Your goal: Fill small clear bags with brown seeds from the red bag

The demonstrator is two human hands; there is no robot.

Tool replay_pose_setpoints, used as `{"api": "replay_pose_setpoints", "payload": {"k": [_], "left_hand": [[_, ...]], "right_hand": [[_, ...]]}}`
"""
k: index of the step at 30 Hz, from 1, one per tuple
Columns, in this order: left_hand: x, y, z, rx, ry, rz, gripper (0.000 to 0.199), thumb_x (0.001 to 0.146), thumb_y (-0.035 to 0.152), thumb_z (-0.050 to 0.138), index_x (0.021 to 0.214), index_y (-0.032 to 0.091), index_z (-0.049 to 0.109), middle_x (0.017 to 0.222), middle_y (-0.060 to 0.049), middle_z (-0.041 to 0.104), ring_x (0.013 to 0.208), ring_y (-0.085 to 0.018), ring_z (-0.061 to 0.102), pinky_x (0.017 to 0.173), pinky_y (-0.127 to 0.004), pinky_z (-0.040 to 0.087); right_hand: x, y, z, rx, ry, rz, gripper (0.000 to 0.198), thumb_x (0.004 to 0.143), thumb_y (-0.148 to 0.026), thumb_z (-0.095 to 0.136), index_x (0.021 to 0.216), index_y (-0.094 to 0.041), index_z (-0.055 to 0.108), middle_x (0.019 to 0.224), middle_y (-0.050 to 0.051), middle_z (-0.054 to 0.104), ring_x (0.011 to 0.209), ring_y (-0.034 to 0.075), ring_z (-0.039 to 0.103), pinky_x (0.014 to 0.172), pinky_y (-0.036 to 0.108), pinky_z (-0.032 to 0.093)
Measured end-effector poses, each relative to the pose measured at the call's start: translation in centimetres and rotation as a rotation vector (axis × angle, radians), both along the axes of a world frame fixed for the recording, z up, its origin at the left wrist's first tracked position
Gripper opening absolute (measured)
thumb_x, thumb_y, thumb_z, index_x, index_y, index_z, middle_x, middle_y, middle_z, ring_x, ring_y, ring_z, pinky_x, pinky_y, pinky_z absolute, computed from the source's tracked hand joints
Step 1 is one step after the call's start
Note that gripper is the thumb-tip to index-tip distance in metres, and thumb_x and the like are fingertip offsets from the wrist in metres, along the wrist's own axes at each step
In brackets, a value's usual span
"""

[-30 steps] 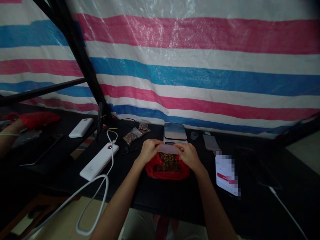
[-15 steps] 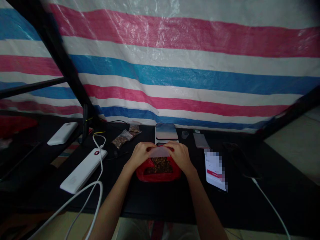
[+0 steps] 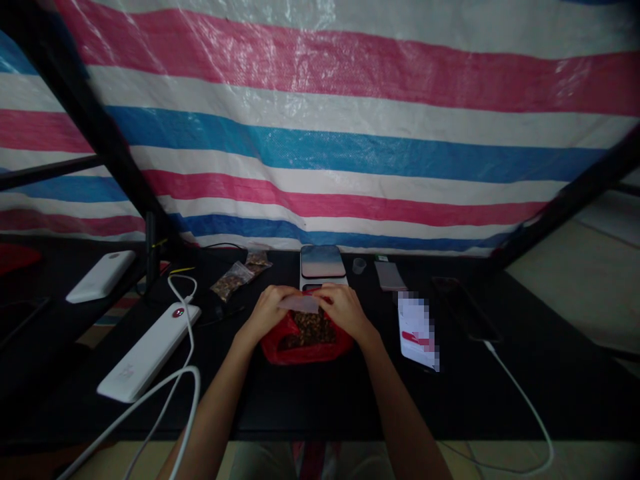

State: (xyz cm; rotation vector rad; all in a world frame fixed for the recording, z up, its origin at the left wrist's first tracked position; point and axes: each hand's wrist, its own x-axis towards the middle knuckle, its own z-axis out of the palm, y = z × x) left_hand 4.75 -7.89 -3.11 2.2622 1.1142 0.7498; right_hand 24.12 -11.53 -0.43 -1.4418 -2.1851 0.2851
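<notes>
Between my left hand (image 3: pixel 270 310) and my right hand (image 3: pixel 345 310), a small clear plastic bag (image 3: pixel 300 304) is held by its two sides, fingers pinched on it. It hangs over an opened red plastic bag (image 3: pixel 307 353) on the black table. Inside the red bag lies a heap of small brown dried pieces (image 3: pixel 314 328). Whether the clear bag contains anything cannot be made out. Just beyond my fingers stands a small digital scale (image 3: pixel 323 261) with a shiny plate. Left of it lie two filled clear bags, one nearer (image 3: pixel 233 281) and one behind it (image 3: pixel 257 260).
Right of the scale are a small clear cup (image 3: pixel 359 266) and a stack of flat clear bags (image 3: pixel 389 275). A lit phone (image 3: pixel 414 330) and a dark phone (image 3: pixel 465 310) lie further right. A white power bank (image 3: pixel 150 353) with a looping cable (image 3: pixel 193 400) sits left.
The whole view has shifted slightly, so the table things appear further left. My hands keep their hold on the clear bag above the red bag.
</notes>
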Motion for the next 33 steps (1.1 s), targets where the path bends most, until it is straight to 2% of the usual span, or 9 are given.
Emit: {"api": "replay_pose_setpoints", "payload": {"k": [6,10,17,21,26,29,33], "left_hand": [[0.4,-0.3,0.8,0.019,0.034,0.012,0.026,0.075,0.015,0.045,0.089,0.018,0.067,0.091,-0.004,0.067,0.086,-0.018,0.059,0.078,-0.025,0.041],[0.9,-0.7,1.4,-0.008,0.024,0.004,0.024,0.075,0.014,0.045,0.087,0.020,0.065,0.087,-0.001,0.067,0.080,-0.015,0.060,0.071,-0.021,0.041],[1.3,-1.0,1.1,0.001,0.053,-0.027,0.028,0.072,0.010,0.046,0.092,0.020,0.063,0.091,-0.001,0.066,0.085,-0.016,0.059,0.074,-0.022,0.040],[1.5,-1.1,1.2,0.013,0.087,-0.018,0.025,0.071,0.010,0.048,0.089,0.020,0.063,0.084,-0.001,0.066,0.080,-0.016,0.059,0.072,-0.022,0.039],[1.6,-1.3,1.6,0.019,0.064,0.008,0.025,0.075,0.014,0.047,0.093,0.021,0.063,0.085,-0.001,0.066,0.079,-0.016,0.059,0.070,-0.021,0.039],[1.3,-1.2,1.7,0.019,0.011,0.036,0.028,0.077,0.015,0.044,0.097,0.023,0.063,0.090,0.000,0.066,0.083,-0.016,0.060,0.071,-0.021,0.039],[0.9,-0.9,1.6,-0.015,-0.058,0.021,0.027,0.079,0.017,0.043,0.094,0.022,0.065,0.085,-0.001,0.067,0.080,-0.016,0.060,0.069,-0.021,0.041]], "right_hand": [[-0.1,0.0,-0.2,-0.010,0.003,-0.038,0.018,0.081,-0.022,0.047,0.083,-0.023,0.064,0.083,0.000,0.065,0.077,0.013,0.057,0.066,0.022,0.034],[-0.2,-0.2,0.0,0.009,0.018,-0.039,0.015,0.079,-0.022,0.050,0.086,-0.024,0.062,0.085,-0.002,0.063,0.077,0.012,0.056,0.064,0.021,0.034],[-0.4,-0.3,-0.2,0.000,0.015,-0.011,0.018,0.081,-0.017,0.045,0.087,-0.022,0.062,0.087,0.000,0.062,0.081,0.013,0.056,0.068,0.021,0.034],[-0.6,-0.3,-0.2,-0.012,-0.009,-0.031,0.017,0.079,-0.016,0.048,0.086,-0.022,0.062,0.084,0.001,0.062,0.078,0.014,0.056,0.065,0.021,0.034],[-0.4,-0.2,-0.1,-0.003,0.102,-0.029,0.019,0.075,-0.012,0.049,0.083,-0.022,0.063,0.085,-0.001,0.063,0.079,0.012,0.057,0.066,0.020,0.036],[0.0,0.2,-0.1,-0.002,0.184,-0.095,0.020,0.074,-0.013,0.050,0.082,-0.024,0.065,0.085,-0.001,0.065,0.077,0.012,0.058,0.066,0.020,0.038],[0.1,0.6,-0.3,-0.045,0.296,-0.132,0.018,0.074,-0.015,0.051,0.077,-0.024,0.067,0.078,-0.002,0.068,0.070,0.012,0.060,0.063,0.021,0.040]]}}
